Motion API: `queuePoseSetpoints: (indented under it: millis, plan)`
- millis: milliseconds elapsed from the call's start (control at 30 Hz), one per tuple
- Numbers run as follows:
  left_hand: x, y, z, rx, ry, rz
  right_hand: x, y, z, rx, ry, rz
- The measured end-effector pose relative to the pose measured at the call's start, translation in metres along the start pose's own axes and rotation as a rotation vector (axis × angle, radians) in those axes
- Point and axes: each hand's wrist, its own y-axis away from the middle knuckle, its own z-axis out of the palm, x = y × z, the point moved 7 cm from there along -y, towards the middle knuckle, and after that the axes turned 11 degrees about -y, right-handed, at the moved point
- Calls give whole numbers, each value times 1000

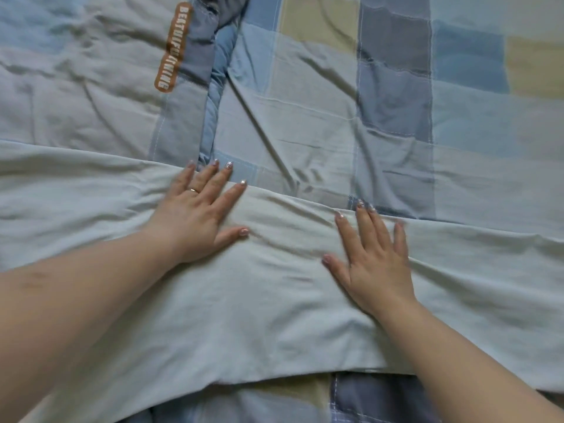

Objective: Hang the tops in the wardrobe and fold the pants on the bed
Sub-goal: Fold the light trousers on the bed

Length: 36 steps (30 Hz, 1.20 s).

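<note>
Pants point(274, 300) lie flat across the bed, a pale grey-green band running left to right over the patchwork bedsheet point(320, 117) (blue, grey and beige squares). Left hand point(195, 215) is palm down on the fabric, fingers spread, fingertips at the far edge of the pants; grip open, holding nothing. A ring shows on one finger. Right hand point(375, 264) is also palm down with fingers spread, near the same far edge, well apart from the left; grip open too. Both forearms reach in from the bottom of the view, bare. Fabric between the hands is creased, with a raised fold. Quilt point(76, 87) sits bunched at upper left, carrying an orange label point(174, 47) with white lettering. Near edge of the pants shows bedsheet below it.
</note>
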Motion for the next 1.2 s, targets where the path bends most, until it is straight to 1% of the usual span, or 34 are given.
queuePoseSetpoints:
  millis: [67, 100, 167, 200, 233, 267, 300, 333, 433, 533, 600, 667, 700, 800, 867, 933, 967, 1033, 1100, 1133, 1200]
  plan:
    - [-7, 3, 3, -63, -32, -51, 43, 14, 0, -47, 40, 164]
    - [-8, 5, 2, -84, -27, -76, 51, 18, -1, -59, 24, 210]
    - [9, 9, -13, -58, 19, -58, 47, 19, -11, -17, -102, 212]
    - [27, 12, -24, -5, 51, 2, 43, 17, -19, 61, -199, 202]
    - [50, 16, -37, 62, 77, 88, 44, 14, -32, 175, -307, 204]
    - [75, 20, -49, 124, 92, 178, 49, 12, -45, 296, -404, 214]
    - [99, 22, -59, 170, 100, 253, 59, 11, -56, 379, -461, 233]
    - [121, 22, -67, 186, 106, 306, 70, 10, -61, 393, -465, 262]
    - [162, 18, -75, 146, 163, 321, 92, 3, -61, 243, -386, 299]
    - [183, 14, -75, 81, 173, 290, 98, -7, -64, 180, -307, 217]
    - [190, 13, -71, 82, 183, 283, 97, -11, -65, 150, -206, 151]
    - [190, 14, -67, 70, 188, 289, 98, -13, -66, 159, -174, 98]
    - [190, 15, -65, 72, 190, 292, 101, -13, -70, 185, -205, 97]
    - [192, 13, -63, 75, 189, 295, 114, -21, -84, 267, -357, 152]
    - [191, 13, -63, 74, 191, 294, 112, -26, -87, 255, -337, 176]
    - [192, 14, -64, 80, 194, 290, 107, -17, -82, 307, -366, 210]
    - [192, 13, -66, 94, 200, 289, 102, -8, -78, 339, -395, 202]
    - [196, 5, -75, 135, 204, 300, 78, 13, -63, 342, -376, 65]
    - [198, -12, -84, 155, 203, 297, 62, 30, -43, 291, -252, -67]
    - [198, -23, -85, 151, 204, 281, 67, 35, -32, 236, -201, -64]
    - [193, -36, -78, 92, 198, 226, 91, 44, -16, 124, -150, 21]
